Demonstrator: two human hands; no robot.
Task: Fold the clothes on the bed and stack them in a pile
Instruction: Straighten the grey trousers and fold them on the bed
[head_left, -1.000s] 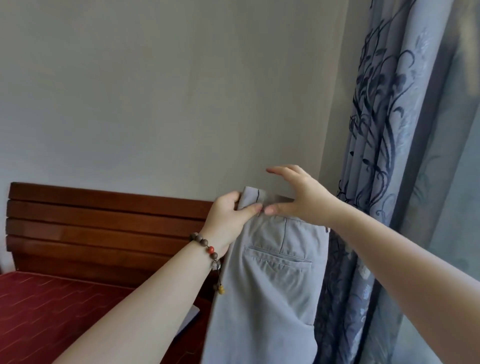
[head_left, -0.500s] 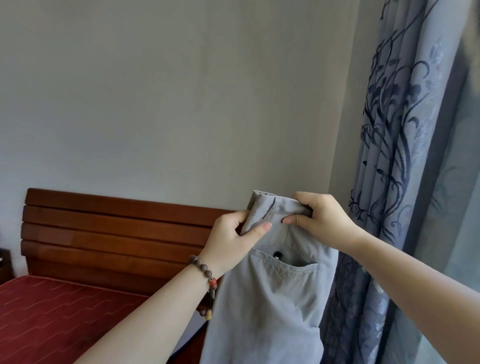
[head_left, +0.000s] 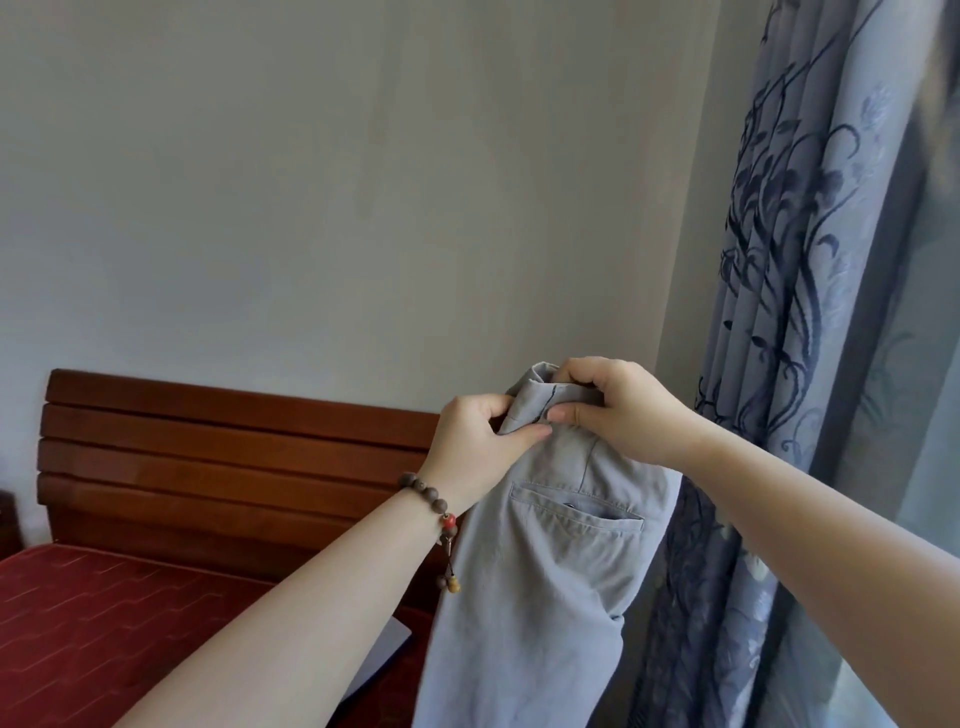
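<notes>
A pair of light grey trousers (head_left: 545, 571) hangs in the air in front of me, its back pocket facing me and its legs dropping out of the frame's bottom edge. My left hand (head_left: 480, 447), with a bead bracelet on the wrist, pinches the waistband at its left end. Right beside it, my right hand (head_left: 618, 410) grips the waistband from above, fingers curled over the top edge and thumb on the near side. The two thumbs nearly touch.
The bed with a dark red cover (head_left: 104, 623) lies at lower left, backed by a slatted wooden headboard (head_left: 234, 457). A pale sheet (head_left: 384, 654) peeks out behind my left forearm. Patterned blue-grey curtains (head_left: 789, 312) hang at the right, close behind the trousers.
My right hand went from open fingers near the waistband to a full grip on it. Both hands have drawn together and the waistband is bunched between them.
</notes>
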